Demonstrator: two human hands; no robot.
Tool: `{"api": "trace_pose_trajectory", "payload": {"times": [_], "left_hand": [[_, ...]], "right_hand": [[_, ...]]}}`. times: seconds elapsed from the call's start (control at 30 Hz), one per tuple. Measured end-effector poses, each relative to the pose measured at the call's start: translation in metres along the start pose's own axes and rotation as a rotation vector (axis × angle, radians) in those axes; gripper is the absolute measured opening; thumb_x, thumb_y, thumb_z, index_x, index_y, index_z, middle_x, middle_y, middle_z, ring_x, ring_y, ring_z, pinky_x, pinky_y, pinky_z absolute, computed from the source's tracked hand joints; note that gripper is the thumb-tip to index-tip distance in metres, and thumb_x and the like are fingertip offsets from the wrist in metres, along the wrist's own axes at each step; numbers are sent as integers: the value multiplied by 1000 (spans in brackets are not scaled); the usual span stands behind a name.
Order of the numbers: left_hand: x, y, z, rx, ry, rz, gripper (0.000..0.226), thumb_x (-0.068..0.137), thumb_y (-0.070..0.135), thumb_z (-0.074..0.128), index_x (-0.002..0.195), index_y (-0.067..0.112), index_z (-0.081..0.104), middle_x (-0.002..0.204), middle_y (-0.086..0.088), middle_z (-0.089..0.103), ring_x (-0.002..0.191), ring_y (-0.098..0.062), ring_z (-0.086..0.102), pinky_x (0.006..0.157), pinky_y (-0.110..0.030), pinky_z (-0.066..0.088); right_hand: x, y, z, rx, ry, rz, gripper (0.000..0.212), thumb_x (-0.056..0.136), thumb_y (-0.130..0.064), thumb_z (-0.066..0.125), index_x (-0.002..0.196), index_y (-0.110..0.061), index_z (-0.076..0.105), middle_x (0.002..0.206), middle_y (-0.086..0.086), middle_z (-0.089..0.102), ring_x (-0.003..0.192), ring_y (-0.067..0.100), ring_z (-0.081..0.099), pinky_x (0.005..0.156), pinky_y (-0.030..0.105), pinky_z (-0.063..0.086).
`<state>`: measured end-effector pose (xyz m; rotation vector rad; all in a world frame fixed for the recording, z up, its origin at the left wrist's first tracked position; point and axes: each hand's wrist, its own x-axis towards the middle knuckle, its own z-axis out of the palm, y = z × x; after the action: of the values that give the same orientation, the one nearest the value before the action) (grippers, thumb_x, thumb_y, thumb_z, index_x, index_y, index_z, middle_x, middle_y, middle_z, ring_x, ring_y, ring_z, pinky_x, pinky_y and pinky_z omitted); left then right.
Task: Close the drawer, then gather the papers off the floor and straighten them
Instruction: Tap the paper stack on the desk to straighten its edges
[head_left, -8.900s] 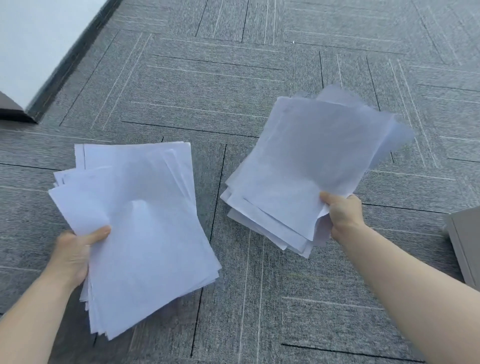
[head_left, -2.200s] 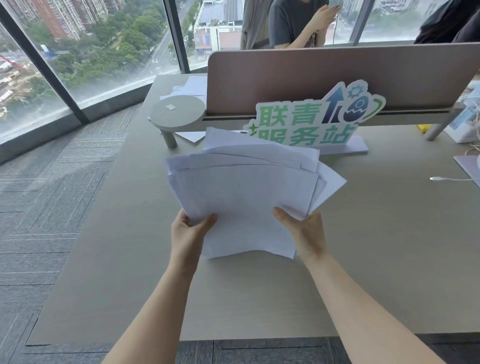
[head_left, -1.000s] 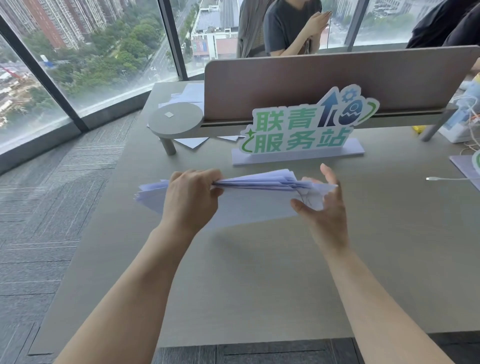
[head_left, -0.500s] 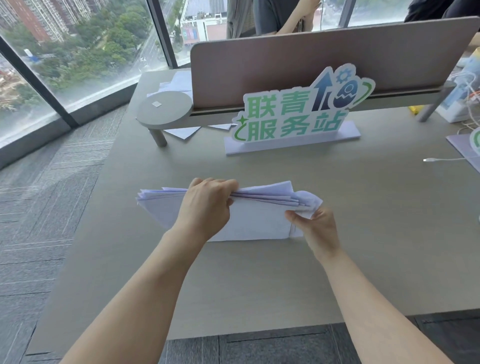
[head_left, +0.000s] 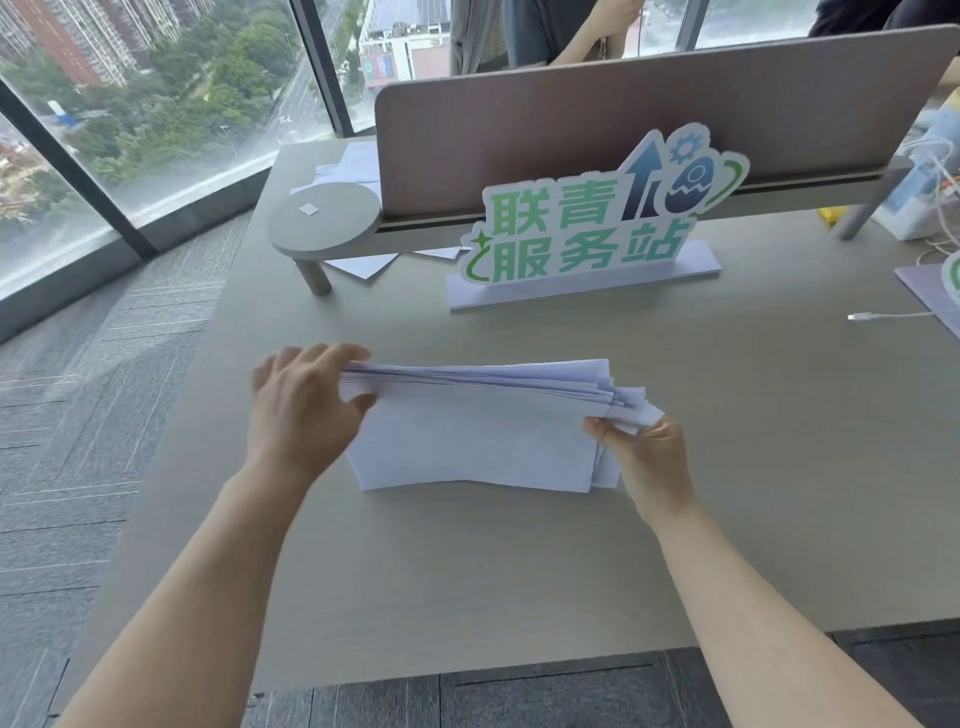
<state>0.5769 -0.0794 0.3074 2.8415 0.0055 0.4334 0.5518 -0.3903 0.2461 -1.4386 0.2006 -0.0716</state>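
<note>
Left hand (head_left: 298, 410) has slid to the left end of the paper stack (head_left: 478, 441), gripping it; right hand (head_left: 649, 460) pinches the right edge.

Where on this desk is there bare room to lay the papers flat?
Bare desk lies between the papers and the near edge, and again right of the papers, up to the cable. A narrower strip runs between papers and sign. Crowded: under the round shelf, where loose sheets lie, and the far right corner with a box.
</note>
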Motion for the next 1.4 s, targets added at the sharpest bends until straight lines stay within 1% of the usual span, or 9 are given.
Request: {"api": "trace_pose_trajectory", "payload": {"times": [0.17,0.33,0.5,0.73,0.87,0.97,1.1,1.23,1.4], "left_hand": [[-7,-38,8,-737,-43,-407,66,75,1,76,128,32,50,102,1,60,96,-22,58,91,-33,47],[-22,-49,37,-1166,-213,-527,67,64,2,74,124,28,55,111,1,69,101,-16,65,89,-28,47],[-33,-48,57,-1283,-234,-594,44,50,18,78,93,21,72,94,3,76,92,-16,68,91,-32,46],[-32,-31,66,-1367,-74,-575,30,65,-2,68,85,20,70,83,5,72,81,-12,65,82,-27,50],[-25,-22,58,-1373,40,-557,37,78,-11,64,70,23,74,73,12,72,71,-5,64,72,-20,50],[-33,-12,59,-1315,66,-567,16,74,4,70,85,17,70,72,13,71,69,-3,62,70,-17,48],[-48,-4,61,-1335,41,-591,45,69,32,76,111,23,63,94,8,68,91,-9,61,85,-29,42],[-36,4,50,-1386,139,-599,44,64,55,71,104,37,64,103,4,71,104,-13,61,93,-30,40],[-21,11,43,-1386,251,-647,38,67,59,67,96,34,64,99,2,72,108,-15,60,103,-35,35]], "right_hand": [[4,0,-2,-1,5,-2,31,84,13,65,86,-17,75,75,-13,77,71,2,72,63,14,52],[7,2,-4,-27,-26,-18,31,83,12,65,87,-17,76,80,-11,78,76,5,72,67,16,53],[11,6,-9,-30,-86,18,26,83,9,68,92,-14,76,90,-2,79,86,15,74,73,23,56],[11,10,6,-114,-67,19,16,77,-6,79,89,-16,77,89,2,77,87,15,71,83,33,54],[11,0,11,-79,1,-91,28,82,6,72,83,-22,73,74,-17,75,74,0,69,75,17,52],[8,1,14,-62,10,-91,26,84,5,71,87,-21,73,79,-17,76,78,0,70,75,17,52],[1,11,17,-13,12,-46,23,87,-4,71,103,-21,70,97,-9,77,96,12,72,83,29,52],[7,-1,21,-18,129,-211,28,80,-42,68,106,-29,65,114,3,69,110,22,64,96,33,46],[13,-17,38,58,218,-207,44,79,-54,60,97,-15,70,96,11,73,90,17,68,82,22,49]]}}
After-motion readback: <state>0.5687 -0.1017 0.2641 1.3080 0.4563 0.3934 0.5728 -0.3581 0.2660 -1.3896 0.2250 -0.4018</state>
